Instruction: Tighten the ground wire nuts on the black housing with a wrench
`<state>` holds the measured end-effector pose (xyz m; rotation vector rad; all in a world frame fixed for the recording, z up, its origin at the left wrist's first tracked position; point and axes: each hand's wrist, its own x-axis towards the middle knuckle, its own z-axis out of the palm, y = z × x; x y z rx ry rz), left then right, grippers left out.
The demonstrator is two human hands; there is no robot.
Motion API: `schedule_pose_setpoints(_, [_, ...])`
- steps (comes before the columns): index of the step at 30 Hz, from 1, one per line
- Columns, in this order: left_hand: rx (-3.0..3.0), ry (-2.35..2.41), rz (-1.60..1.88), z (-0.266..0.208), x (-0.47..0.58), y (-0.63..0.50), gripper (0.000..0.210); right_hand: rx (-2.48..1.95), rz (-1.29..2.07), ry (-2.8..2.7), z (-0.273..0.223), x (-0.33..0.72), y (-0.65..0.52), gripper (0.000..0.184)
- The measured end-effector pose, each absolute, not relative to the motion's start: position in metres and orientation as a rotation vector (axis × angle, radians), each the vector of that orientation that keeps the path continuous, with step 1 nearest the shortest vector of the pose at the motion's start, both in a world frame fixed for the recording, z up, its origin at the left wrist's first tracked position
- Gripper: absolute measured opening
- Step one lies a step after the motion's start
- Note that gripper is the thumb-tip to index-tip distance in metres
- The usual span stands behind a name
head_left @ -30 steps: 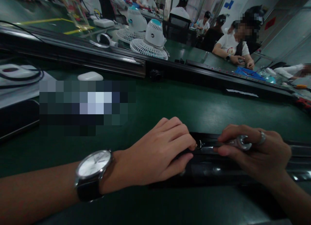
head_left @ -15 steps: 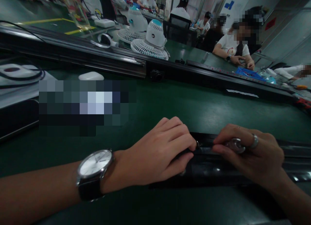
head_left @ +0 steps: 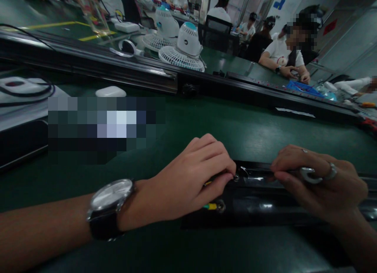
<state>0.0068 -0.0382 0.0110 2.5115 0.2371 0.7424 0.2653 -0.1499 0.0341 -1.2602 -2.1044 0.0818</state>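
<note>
A long black metal rail [head_left: 250,207] lies across the bench in front of me. Over its left end is my left hand [head_left: 203,174], its thumb and forefinger closed at a small metal fastener [head_left: 236,178]; what they pinch is mostly hidden. Below that hand a yellow-green wire [head_left: 211,206] runs to a round metal terminal on the rail. My right hand [head_left: 321,182], wearing rings, is closed around a small silver wrench [head_left: 310,175], whose open jaw shows between the fingers. It is above the rail, to the right of my left hand.
A black beam [head_left: 265,93] crosses behind the green bench [head_left: 206,120]. Beyond it stand two white fans [head_left: 188,41] and a blue tray [head_left: 303,88]; a person [head_left: 282,57] sits there. At left are a white case [head_left: 110,92], cables and a dark device [head_left: 23,141].
My right hand has moved right with the wrench, away from my left hand. My left hand has shifted slightly up and left, uncovering the yellow-green wire.
</note>
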Motion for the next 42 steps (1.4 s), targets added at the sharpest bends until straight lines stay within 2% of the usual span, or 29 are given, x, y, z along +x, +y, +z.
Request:
schedule_pose_setpoints(10, [2.871, 0.237, 0.232, 0.037, 0.007, -0.007, 0.033, -1.334, -0.140, -2.051, 0.040, 0.260, -0.148, 0.010])
schedule_pose_setpoints(18, [3.000, 0.018, -0.007, 0.045, 0.020, 0.011, 0.030, -1.261, -0.141, -2.017, 0.034, 0.259, -0.144, 0.012])
schedule_pose_setpoints(29, [3.140, -0.126, 0.047, 0.036, 0.046, 0.008, 0.010, -1.278, -0.205, -1.943, 0.033, 0.260, -0.140, 0.014])
schedule_pose_setpoints(35, [2.964, -0.004, 0.143, 0.034, 0.046, 0.006, 0.012, -1.297, -0.206, -1.860, 0.033, 0.263, -0.139, 0.012])
schedule_pose_setpoints(42, [2.850, -0.025, 0.133, 0.028, 0.050, 0.002, 0.013, -1.343, -0.193, -1.848, 0.032, 0.265, -0.139, 0.019])
